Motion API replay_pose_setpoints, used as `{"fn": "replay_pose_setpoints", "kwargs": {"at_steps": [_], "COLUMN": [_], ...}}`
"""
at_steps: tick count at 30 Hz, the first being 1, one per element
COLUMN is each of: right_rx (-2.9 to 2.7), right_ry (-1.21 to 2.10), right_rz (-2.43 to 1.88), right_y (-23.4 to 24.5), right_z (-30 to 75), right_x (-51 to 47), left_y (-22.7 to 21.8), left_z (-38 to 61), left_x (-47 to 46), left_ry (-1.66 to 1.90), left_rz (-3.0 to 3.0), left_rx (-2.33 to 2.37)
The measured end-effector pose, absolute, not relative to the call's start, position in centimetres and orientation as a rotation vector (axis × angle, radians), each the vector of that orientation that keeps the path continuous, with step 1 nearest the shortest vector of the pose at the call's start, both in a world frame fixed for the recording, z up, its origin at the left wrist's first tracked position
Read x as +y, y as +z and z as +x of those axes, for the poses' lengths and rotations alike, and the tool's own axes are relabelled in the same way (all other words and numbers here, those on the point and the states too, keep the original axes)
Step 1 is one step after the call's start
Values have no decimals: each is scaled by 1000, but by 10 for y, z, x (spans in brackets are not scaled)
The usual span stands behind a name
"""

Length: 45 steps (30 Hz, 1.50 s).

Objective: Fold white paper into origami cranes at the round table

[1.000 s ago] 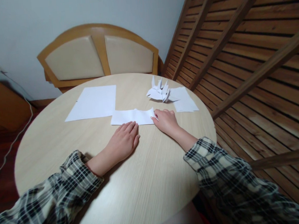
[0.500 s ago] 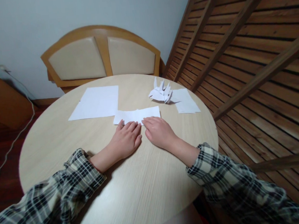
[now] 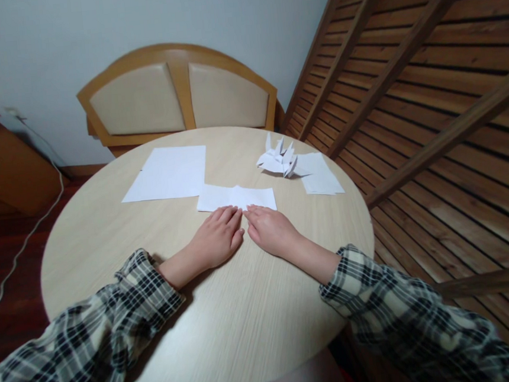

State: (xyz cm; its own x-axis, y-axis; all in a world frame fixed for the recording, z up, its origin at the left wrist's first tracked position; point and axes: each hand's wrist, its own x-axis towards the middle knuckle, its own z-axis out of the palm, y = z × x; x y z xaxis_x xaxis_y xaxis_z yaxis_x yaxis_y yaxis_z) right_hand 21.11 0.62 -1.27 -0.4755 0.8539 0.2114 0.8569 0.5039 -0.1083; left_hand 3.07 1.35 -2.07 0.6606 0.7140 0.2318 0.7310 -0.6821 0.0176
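Observation:
A folded sheet of white paper (image 3: 236,196) lies on the table with a crease near its middle. My left hand (image 3: 218,236) rests palm down, its outstretched fingertips on the near edge of that paper, left of the crease. Just to the right, my right hand (image 3: 270,228) lies flat in the same way, its fingertips pressing the near edge. The two hands almost meet at the middle, and neither grasps anything. Part of the paper's near edge is hidden under the fingers.
A larger white sheet (image 3: 168,172) lies to the left on the round wooden table (image 3: 205,338). At the back right stands a folded white paper model (image 3: 277,159), beside smaller sheets (image 3: 319,174). Behind is a padded bench (image 3: 139,100); a slatted wooden wall (image 3: 430,110) rises at right.
The paper's middle crease now stands up more at its far edge. Both hands have stayed near the near edge, the fingers drawn slightly back toward me. The view has shifted slightly.

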Motion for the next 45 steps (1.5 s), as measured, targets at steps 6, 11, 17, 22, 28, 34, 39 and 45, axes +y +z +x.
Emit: {"fn": "replay_pose_setpoints", "kwargs": {"at_steps": [6, 11, 17, 22, 28, 34, 39, 45], "right_rx": [-2514, -2503, -2494, -2507, -2527, -2510, -2539, -2499], "right_ry": [-14, -6, 27, 26, 6, -31, -91, -134], "right_rz": [-1418, -1416, -1409, -1428, -1422, -1408, -1459, -1669], "right_y": [-12, -15, -18, -15, -13, -14, -14, -9], "right_z": [215, 215, 216, 216, 216, 215, 211, 225], "right_x": [8, 9, 10, 10, 10, 8, 6, -5], "left_y": [-21, -16, -10, -13, -18, -22, -20, -22], "left_z": [22, 5, -5, -7, 0, 11, 12, 12], "left_x": [10, 5, 2, 3, 9, 13, 12, 12], "left_ry": [-194, -72, -66, -216, -478, -342, -281, -262], "left_rz": [-2712, -2511, -2362, -2296, -2559, -2836, -2782, -2783], "left_rx": [-1400, -1600, -1692, -1712, -1435, -1246, -1291, -1305]}}
